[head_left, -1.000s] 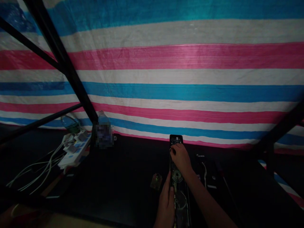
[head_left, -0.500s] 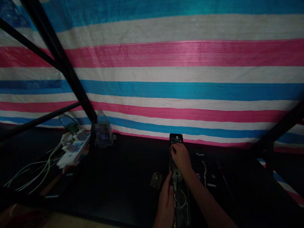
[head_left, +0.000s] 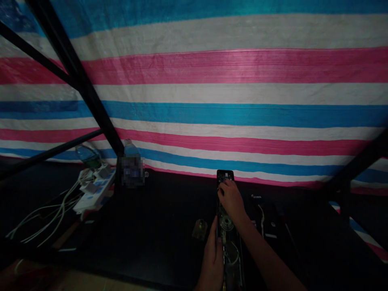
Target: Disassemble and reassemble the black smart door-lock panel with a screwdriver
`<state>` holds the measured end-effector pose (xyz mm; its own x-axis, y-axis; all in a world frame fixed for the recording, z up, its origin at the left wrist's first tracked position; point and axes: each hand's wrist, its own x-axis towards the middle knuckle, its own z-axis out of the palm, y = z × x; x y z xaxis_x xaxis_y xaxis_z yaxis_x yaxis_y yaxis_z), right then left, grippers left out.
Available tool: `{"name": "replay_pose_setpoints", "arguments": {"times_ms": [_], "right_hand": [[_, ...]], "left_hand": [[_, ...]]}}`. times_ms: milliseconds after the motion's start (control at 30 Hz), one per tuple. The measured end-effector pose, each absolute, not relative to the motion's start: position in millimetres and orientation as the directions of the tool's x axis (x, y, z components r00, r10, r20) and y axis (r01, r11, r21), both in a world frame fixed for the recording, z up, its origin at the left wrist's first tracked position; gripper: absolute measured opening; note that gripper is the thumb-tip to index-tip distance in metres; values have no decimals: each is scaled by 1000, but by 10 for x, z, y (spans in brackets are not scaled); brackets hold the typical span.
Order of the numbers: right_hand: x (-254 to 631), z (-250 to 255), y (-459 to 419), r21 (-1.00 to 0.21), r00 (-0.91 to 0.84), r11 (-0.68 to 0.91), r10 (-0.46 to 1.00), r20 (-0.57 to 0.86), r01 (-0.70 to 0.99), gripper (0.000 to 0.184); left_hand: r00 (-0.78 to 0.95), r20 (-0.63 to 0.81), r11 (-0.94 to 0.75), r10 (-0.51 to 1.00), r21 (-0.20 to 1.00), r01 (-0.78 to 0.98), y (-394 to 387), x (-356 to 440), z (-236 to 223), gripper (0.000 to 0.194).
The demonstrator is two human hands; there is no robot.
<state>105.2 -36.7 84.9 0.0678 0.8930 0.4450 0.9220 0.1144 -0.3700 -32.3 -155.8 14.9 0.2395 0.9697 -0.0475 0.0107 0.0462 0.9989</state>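
A long, narrow black device (head_left: pixel 228 232) with its inner parts exposed lies lengthwise on the dark table (head_left: pixel 157 226). My left hand (head_left: pixel 214 256) grips its left edge near the middle, fingers curled on the side. My right hand (head_left: pixel 232 200) reaches to the far end, fingers bent and pressed on the parts there. A round metal part (head_left: pixel 226 223) shows between the two hands. What the right fingers pinch, if anything, is too dark to make out.
A small square metal piece (head_left: pixel 199 229) lies left of the device. Dark parts with a white wire (head_left: pixel 262 220) lie to the right. A white power strip with cables (head_left: pixel 95 188) and two bottles (head_left: pixel 131 163) stand at the left. Black frame bars (head_left: pixel 79 81) cross before a striped tarp.
My right hand has crept slightly farther toward the device's far end. The left hand keeps its hold. The view has shifted a little.
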Motion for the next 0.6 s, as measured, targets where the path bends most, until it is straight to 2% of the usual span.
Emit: {"name": "replay_pose_setpoints", "arguments": {"times_ms": [400,533,600], "right_hand": [[1064,858,-407,-445,119,109,883,455,889,20],[1094,808,-476,-471,93,171,868,487,865,22],[1117,754,-506,-482,82,213,850,521,850,30]], "left_hand": [[250,-47,53,967,998,-15,-1525,-331,89,65],[271,-32,39,962,999,-22,-1514,-348,83,61],[268,-29,38,963,999,-28,-1518,-351,96,60]]}}
